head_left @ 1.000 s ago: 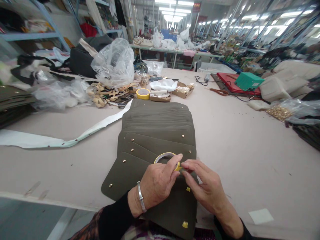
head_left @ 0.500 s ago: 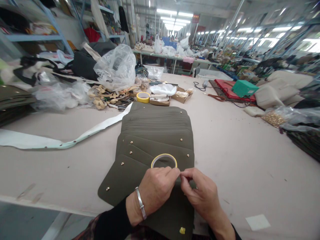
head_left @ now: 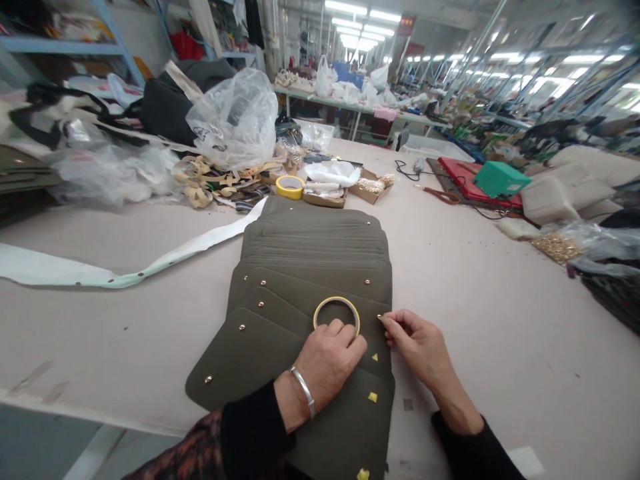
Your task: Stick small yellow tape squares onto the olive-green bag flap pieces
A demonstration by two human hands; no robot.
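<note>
My left hand (head_left: 327, 363) is closed around the lower side of a narrow yellow tape roll (head_left: 337, 299), over a fanned stack of olive-green panels (head_left: 230, 360). My right hand (head_left: 423, 343) pinches a small piece of yellow tape (head_left: 381, 319) at the stack's right edge, touching or very near a gold stud there. Below it a tiny yellow triangle (head_left: 375, 357) and a yellow scrap (head_left: 373, 397) lie on the panels, with another yellow scrap (head_left: 363, 474) at the bottom. Gold studs (head_left: 242, 327) dot the panels' corners.
Behind the stack stand a wider yellow tape roll (head_left: 289, 187) and small boxes of parts (head_left: 370, 187). A pale strip (head_left: 175, 262) runs left across the table. Plastic bags (head_left: 235, 120) and scraps crowd the back left; a green box (head_left: 501, 179) on a red pad is back right.
My hands have come apart. The right one moved right and up to the panel edge with a bit of tape; the left shifted slightly right with the roll. More yellow pieces now show on the panels.
</note>
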